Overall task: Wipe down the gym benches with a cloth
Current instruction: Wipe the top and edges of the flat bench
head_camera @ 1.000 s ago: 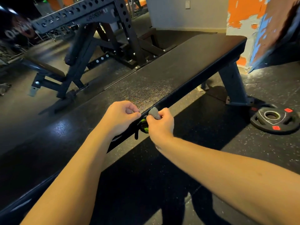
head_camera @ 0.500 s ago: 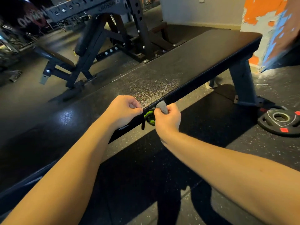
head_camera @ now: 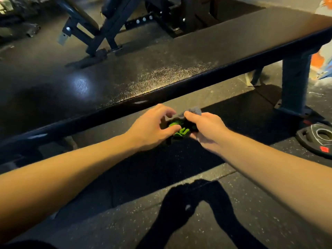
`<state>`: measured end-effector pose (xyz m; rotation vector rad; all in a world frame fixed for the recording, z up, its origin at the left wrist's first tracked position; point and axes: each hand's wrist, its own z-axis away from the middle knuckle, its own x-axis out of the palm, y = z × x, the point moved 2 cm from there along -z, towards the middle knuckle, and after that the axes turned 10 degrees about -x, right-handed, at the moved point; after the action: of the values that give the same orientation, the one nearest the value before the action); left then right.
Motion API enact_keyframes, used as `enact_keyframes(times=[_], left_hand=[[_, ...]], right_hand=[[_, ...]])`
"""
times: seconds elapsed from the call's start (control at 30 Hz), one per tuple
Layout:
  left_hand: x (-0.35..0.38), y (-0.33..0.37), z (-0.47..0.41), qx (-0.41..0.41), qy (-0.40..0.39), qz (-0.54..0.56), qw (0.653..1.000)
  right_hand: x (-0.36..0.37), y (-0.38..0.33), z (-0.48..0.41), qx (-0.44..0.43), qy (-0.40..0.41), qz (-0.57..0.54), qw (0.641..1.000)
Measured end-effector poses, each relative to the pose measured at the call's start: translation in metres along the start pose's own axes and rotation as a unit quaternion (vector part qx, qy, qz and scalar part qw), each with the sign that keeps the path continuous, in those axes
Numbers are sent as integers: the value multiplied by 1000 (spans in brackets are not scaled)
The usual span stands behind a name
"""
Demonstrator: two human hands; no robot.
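Note:
A long black flat gym bench [head_camera: 161,69] runs from lower left to upper right, its pad glistening near the front edge. Just in front of that edge, both hands hold a bunched cloth [head_camera: 181,126], grey on top with bright green folds underneath. My right hand [head_camera: 206,128] pinches the grey part between thumb and fingers. My left hand [head_camera: 152,126] has its fingers curled on the cloth's left side, blurred by motion. The cloth hangs off the bench, apart from the pad.
A black weight plate [head_camera: 318,139] with red marks lies on the rubber floor at right. The bench's steel leg [head_camera: 294,87] stands right of my hands. An adjustable bench and rack frame [head_camera: 107,24] stand behind. A painted orange and blue column [head_camera: 323,56] is at far right.
Both hands have drawn the cloth back from the bench's front edge toward me. The left hand has opened from a fist to fingers working the cloth. The view has tilted down.

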<state>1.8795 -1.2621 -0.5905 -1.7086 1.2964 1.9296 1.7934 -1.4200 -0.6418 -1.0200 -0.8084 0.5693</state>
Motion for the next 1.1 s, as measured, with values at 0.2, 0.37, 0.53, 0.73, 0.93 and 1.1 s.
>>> enact_keyframes(times=[0.2,0.37,0.53,0.73,0.93,1.1], left_hand=[[34,-7,2,-46,-65,60,995],[49,-17,-4,-177,-113,156,965],[52,-24,-8,-246,-84,251,932],[48,-21,-8,-243,-85,190,948],[40,-6,-10,-178,-162,197,950],[34,-6,-17,-167,-166,174,956]], right_hand=[[-12,33,2,127,-61,-38,989],[-24,40,3,141,-120,-33,982],[-34,58,-6,115,-145,35,982],[-42,67,-20,96,-115,160,976],[-37,57,-13,48,-214,225,949],[-33,44,-1,38,-250,180,951]])
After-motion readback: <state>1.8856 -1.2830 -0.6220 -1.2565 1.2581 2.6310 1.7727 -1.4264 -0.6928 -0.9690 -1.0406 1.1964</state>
